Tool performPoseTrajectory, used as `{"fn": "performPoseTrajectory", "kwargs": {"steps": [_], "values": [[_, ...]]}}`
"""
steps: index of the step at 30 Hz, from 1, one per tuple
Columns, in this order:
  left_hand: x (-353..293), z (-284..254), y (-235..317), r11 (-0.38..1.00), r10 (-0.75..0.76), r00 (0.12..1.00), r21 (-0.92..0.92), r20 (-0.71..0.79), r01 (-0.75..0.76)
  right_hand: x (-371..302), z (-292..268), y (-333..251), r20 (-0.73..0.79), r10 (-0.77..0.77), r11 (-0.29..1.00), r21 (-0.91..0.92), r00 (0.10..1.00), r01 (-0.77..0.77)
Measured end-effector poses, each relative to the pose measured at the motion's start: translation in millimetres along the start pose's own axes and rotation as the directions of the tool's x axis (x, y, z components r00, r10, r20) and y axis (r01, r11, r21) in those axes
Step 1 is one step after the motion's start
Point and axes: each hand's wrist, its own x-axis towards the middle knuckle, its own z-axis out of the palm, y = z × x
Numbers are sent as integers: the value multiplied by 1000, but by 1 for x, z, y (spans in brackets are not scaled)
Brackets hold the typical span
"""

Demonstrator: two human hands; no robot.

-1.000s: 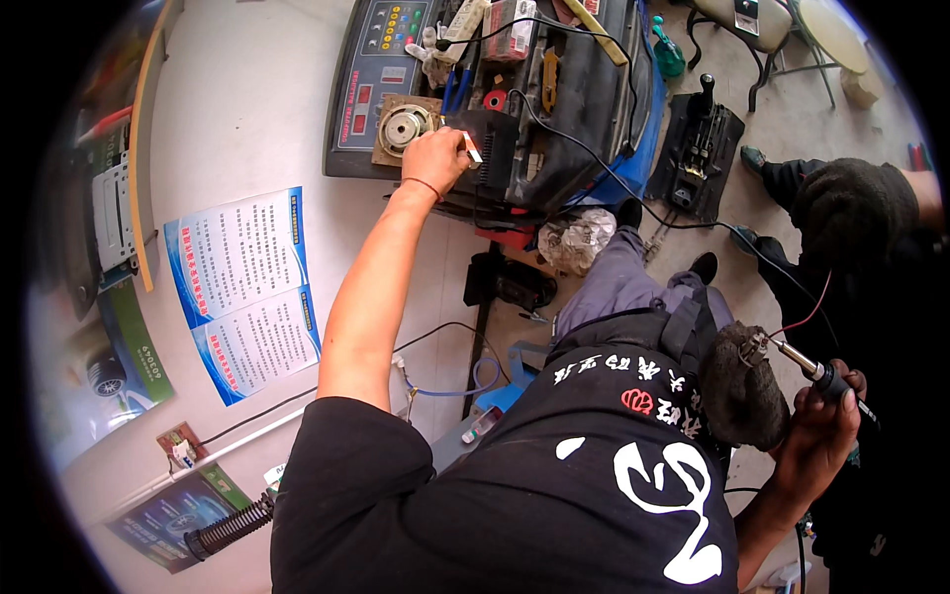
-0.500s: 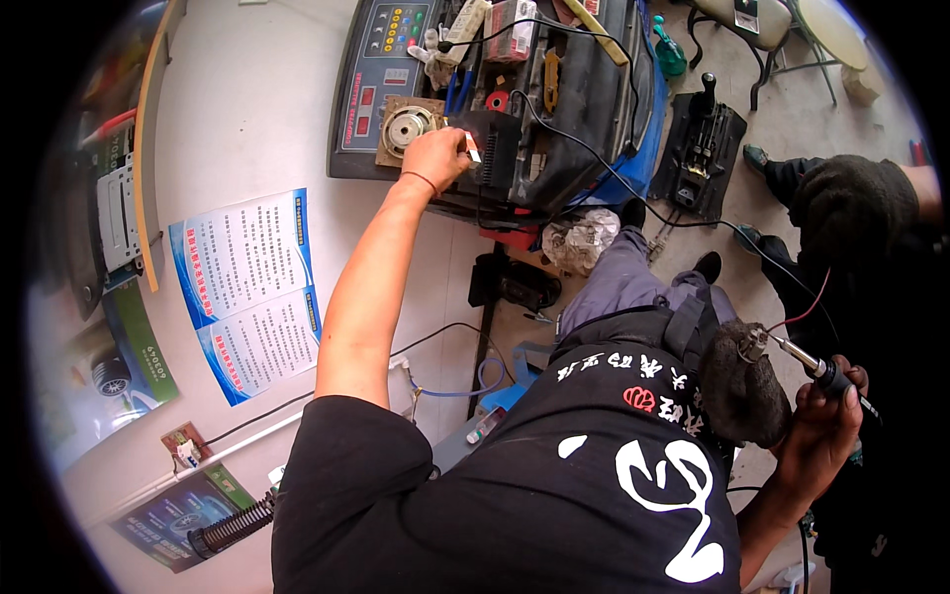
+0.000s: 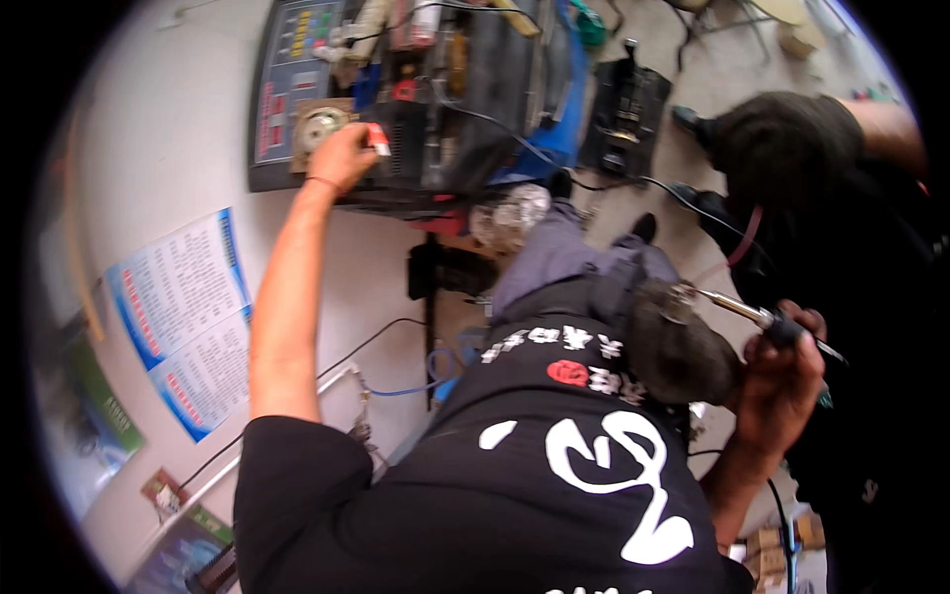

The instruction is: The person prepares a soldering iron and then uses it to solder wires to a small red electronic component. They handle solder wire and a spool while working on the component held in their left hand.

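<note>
My left hand (image 3: 341, 160) is closed on a small red-and-white piece (image 3: 378, 140), its kind too blurred to tell. Beside it, a round speaker (image 3: 321, 126) sits on a square board on the machine. At the right, my right hand (image 3: 789, 374) grips a soldering iron (image 3: 737, 306) by its dark handle. The iron's tip lies close by a small metal part (image 3: 679, 300) at a dark gloved hand (image 3: 683, 346), apparently a co-worker's; whether they touch is unclear. From another gloved hand (image 3: 787, 148) of the co-worker, a thin red wire (image 3: 749, 233) hangs toward the iron.
The machine's control panel (image 3: 281, 64) and cluttered top stand against the wall, a black cable (image 3: 500, 127) crossing it. A gear-lever assembly (image 3: 625, 119) lies on the floor. Below the bench edge is a crumpled clear plastic bag (image 3: 510, 216). A printed poster (image 3: 188, 312) hangs left.
The whole view has shifted, so the scene sits further left, and it is blurrier. Both hands keep hold of their things; the red-and-white piece shows more.
</note>
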Motion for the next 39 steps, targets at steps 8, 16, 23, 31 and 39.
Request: {"fn": "performPoseTrajectory", "kwargs": {"steps": [8, 16, 23, 31, 39], "values": [[10, 15, -26, 997, 54, 997, 67, -63, -50, 1, 5, -1, 55, -23, 998, 55, 998, 19], [3, 17, -15, 1000, 6, 992, 3, -129, -5, 0, 9, -1, 63, -30, 999, 18, 998, 29], [1, 21, -30, 998, -33, 996, -50, -86, 29, -1, 12, 1, 69, -31, 999, 17, 997, 30], [0, 27, -31, 997, -57, 992, -56, -111, 51, -2, 15, 3, 61, -22, 999, 47, 998, 19], [-6, 30, -43, 999, 43, 982, -13, -184, -46, -1, 15, 4, 90, -7, 998, 65, 996, 1]]}}
